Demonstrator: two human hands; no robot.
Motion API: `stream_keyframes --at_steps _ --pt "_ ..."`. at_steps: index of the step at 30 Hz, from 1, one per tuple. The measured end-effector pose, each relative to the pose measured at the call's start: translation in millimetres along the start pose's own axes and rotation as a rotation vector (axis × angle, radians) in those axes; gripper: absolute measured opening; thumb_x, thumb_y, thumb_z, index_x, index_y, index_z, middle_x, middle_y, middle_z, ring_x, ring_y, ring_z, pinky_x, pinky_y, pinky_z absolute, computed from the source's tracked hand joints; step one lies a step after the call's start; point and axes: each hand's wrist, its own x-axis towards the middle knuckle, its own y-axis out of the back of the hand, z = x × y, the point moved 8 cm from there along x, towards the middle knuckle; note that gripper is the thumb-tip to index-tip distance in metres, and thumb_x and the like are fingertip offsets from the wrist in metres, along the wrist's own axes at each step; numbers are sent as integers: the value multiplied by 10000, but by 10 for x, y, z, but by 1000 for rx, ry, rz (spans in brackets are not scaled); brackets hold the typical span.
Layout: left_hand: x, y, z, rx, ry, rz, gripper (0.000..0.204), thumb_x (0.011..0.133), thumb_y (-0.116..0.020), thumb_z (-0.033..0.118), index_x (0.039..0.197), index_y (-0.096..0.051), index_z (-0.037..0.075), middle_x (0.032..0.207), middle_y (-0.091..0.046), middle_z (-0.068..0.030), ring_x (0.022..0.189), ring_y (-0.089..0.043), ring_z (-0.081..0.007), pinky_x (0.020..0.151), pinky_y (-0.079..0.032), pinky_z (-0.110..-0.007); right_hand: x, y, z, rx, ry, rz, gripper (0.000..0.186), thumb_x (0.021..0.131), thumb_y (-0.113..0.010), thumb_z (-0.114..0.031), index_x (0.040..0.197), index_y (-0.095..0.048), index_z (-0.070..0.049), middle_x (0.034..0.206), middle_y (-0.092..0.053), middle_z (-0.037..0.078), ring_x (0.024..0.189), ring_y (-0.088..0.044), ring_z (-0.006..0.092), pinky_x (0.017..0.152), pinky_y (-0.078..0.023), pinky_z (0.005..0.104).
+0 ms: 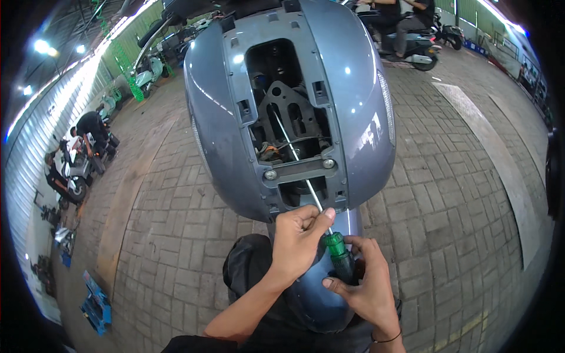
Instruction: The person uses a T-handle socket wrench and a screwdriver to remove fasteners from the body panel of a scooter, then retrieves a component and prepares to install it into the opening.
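A long screwdriver (338,250) with a green and dark handle slants up and away into the front of a blue-grey scooter body (366,123). Its thin shaft passes beneath a crossbar (300,170) with a bolt at each end, and the tip lies within the large opening by a dark metal bracket (288,109). My left hand (299,240) pinches the shaft just above the handle. Curled loosely around the handle is my right hand (368,282), its fingers at the upper part and its thumb near the lower end. Below both hands is the scooter's front fender (318,300).
Brick paving (170,235) surrounds the scooter. A pale metal strip (491,153) runs along the right, and a brown strip (126,229) along the left. A blue metal stand (95,306) sits at lower left. People work beside a white scooter (76,170); others sit on a parked scooter (415,50).
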Motion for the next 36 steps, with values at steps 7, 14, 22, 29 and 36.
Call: stream_keyframes --at_steps 7,14,22,29,36 --pt "41 43 48 35 -36 -97 325 1101 -586 207 945 -717 -45 615 -514 67 512 -384 -5 474 -269 -222 581 -134 -200 -10 -112 -475 272 1015 -673 -147 1186 -668 64 852 -691 232 792 -674 415 759 -522 419" --pt "23 100 314 280 -224 21 256 1036 -663 140 898 -726 -67 613 -531 58 566 -412 -12 489 -302 -267 879 -205 31 217 -147 -430 163 946 -731 -67 956 -761 94 806 -743 60 757 -625 87 696 -511 303" --pt "137 277 383 194 -172 266 207 946 -772 89 823 -685 -54 551 -522 45 514 -422 -8 456 -299 -258 945 -327 -67 317 -175 -427 116 854 -737 73 964 -751 107 859 -755 101 799 -694 132 747 -547 283" --pt "224 93 199 19 -140 144 210 1008 -603 76 909 -683 -91 697 -650 -65 590 -580 -86 522 -433 -297 1015 -182 -252 -77 -93 -319 147 854 -761 16 957 -749 121 859 -772 153 800 -717 143 743 -577 314" --pt "177 83 343 115 -208 293 292 985 -695 148 811 -667 -85 598 -619 -123 538 -547 -107 509 -422 -360 1013 -128 -239 -66 -87 -204 160 743 -819 4 873 -771 83 747 -763 131 692 -716 126 629 -543 271"
